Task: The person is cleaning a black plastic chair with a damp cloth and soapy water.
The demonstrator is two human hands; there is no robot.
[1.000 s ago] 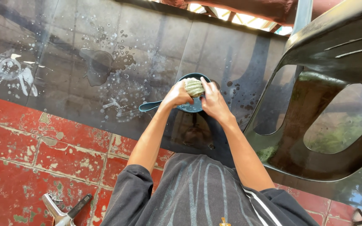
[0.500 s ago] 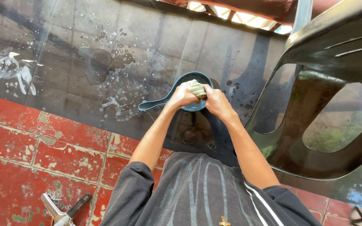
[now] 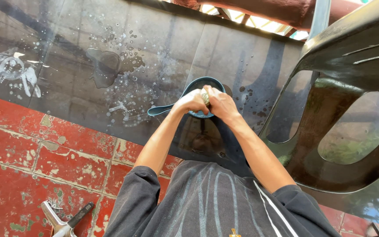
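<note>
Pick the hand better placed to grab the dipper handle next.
Left, probably. The left hand sits on the side where the handle sticks out; the right hand is on the far side. Both are clasped on a pale wad.

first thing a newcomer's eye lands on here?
Both hands, left hand and right hand, clasped around a small pale wad over a dark blue dipper at centre. Next, the wet splashes on the dark glossy tabletop upper left, and the black plastic chair at right.

2 hands (image 3: 192, 102) (image 3: 221, 105), 1 green wad (image 3: 205, 96), 1 dipper (image 3: 198, 85), 1 chair (image 3: 352, 57), 1 tool (image 3: 64, 221)
</note>
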